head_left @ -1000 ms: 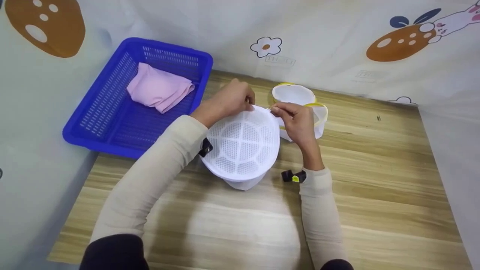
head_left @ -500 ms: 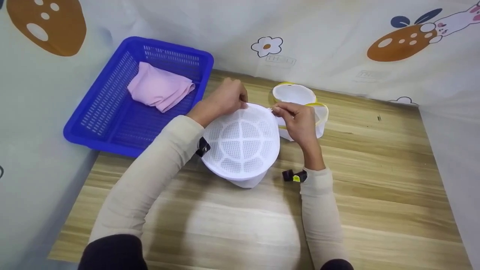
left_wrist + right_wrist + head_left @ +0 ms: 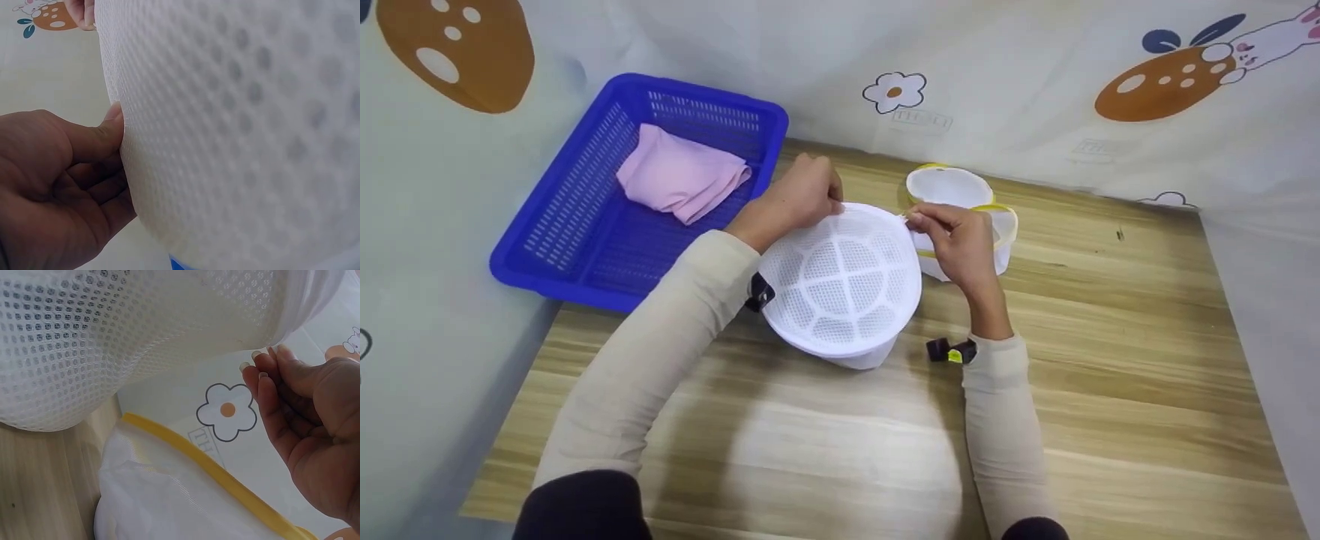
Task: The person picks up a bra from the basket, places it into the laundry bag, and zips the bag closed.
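A round white mesh laundry bag [image 3: 844,281] with a ribbed top panel is held tilted over the table, top panel facing up. My left hand [image 3: 799,195] pinches its far edge on the left side; in the left wrist view the thumb of that left hand [image 3: 50,180] presses the mesh from the front, fingers behind. My right hand [image 3: 964,244] pinches a small white end at the bag's far right edge. The right wrist view has the right hand [image 3: 315,416] with thumb and fingertips together just under the mesh laundry bag's edge [image 3: 284,315].
Behind my right hand stands another white bag with yellow trim [image 3: 949,187], its lid flap raised. At the back left is a blue plastic basket [image 3: 622,292] with a folded pink cloth [image 3: 682,172] in it. A patterned curtain [image 3: 1020,112] borders the wooden table [image 3: 1110,390].
My left hand has slid a little left along the bag's far edge. The bag has turned slightly, and its lower tip has shifted right and up. My right hand has barely moved.
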The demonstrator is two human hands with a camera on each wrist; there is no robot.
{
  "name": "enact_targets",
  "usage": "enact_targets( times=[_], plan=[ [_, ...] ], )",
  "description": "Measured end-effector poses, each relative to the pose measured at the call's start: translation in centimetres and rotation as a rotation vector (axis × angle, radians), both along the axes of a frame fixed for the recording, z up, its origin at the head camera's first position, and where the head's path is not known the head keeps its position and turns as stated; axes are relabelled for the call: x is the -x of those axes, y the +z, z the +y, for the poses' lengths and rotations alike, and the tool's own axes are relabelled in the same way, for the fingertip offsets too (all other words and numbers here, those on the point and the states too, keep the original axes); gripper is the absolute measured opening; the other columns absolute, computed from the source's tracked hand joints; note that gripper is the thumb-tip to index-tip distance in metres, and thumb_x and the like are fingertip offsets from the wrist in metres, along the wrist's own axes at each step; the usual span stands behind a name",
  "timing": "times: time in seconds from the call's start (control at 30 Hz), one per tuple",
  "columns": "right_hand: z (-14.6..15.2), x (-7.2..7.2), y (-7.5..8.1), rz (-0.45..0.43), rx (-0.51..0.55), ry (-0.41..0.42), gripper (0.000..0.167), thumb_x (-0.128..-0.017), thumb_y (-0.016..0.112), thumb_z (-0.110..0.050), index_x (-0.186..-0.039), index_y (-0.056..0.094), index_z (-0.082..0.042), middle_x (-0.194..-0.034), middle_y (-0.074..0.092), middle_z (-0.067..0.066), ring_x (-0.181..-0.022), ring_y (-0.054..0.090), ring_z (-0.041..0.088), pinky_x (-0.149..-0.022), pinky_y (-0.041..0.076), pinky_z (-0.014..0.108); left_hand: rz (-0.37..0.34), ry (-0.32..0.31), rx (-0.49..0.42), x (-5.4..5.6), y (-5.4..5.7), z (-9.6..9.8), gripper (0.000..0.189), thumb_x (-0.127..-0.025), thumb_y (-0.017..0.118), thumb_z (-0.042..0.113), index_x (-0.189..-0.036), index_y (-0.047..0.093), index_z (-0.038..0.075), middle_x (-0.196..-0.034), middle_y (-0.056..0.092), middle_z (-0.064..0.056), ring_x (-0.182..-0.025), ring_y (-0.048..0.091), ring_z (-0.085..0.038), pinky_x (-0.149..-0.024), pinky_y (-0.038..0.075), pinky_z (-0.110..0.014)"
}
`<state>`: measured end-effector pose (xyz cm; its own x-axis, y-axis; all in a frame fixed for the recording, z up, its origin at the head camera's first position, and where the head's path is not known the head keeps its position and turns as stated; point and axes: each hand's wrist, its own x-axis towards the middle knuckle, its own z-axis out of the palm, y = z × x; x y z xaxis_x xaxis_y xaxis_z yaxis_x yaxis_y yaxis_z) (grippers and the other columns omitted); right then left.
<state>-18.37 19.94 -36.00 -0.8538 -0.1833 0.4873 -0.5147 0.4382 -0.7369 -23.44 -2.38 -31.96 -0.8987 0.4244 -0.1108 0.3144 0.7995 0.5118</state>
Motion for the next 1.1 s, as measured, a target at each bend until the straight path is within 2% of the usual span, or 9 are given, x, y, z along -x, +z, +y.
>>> enact_targets(
  times=[0.4,0.63,0.83,1.1],
  plan=[
    [0.12,-0.04,0.11,-0.001,-0.009,-0.001,0.01,-0.086,0.065,0.004,-0.09,0.071,0.012,-0.086,0.07,0.019,-0.077,0.069,0.027,-0.07,0.053,0.022,-0.006,-0.001,0.029,-0.1,0.12,0.13,0.012,-0.088,0.065,0.008,-0.09,0.075,0.002,-0.094,0.07,-0.011,-0.101,0.054,-0.027,-0.091,0.043,-0.037],
    [0.18,-0.12,0.06,0.008,-0.001,0.023,0.008,-0.086,0.065,0.005,-0.089,0.071,0.011,-0.084,0.07,0.019,-0.075,0.069,0.029,-0.069,0.054,0.026,0.003,-0.004,0.044,-0.1,0.12,-0.21,0.013,-0.088,0.065,0.009,-0.089,0.076,0.002,-0.093,0.07,-0.012,-0.11,0.048,-0.035,-0.097,0.036,-0.041],
    [0.41,0.04,-0.25,-0.007,0.009,0.018,0.008,-0.086,0.065,0.004,-0.089,0.072,0.008,-0.083,0.071,0.016,-0.075,0.069,0.025,-0.07,0.054,0.024,0.02,0.014,0.039,-0.16,0.17,-0.43,0.013,-0.086,0.066,0.009,-0.087,0.076,0.001,-0.091,0.071,-0.012,-0.102,0.053,-0.033,-0.091,0.041,-0.039],
    [0.43,0.02,-0.17,-0.037,0.015,0.02,0.009,-0.087,0.064,0.004,-0.09,0.071,0.009,-0.084,0.07,0.019,-0.077,0.069,0.027,-0.071,0.054,0.026,0.026,0.062,0.049,-0.33,0.18,-0.66,0.014,-0.085,0.066,0.009,-0.088,0.076,0.001,-0.093,0.071,-0.013,-0.098,0.058,-0.03,-0.086,0.046,-0.038]
  ],
)
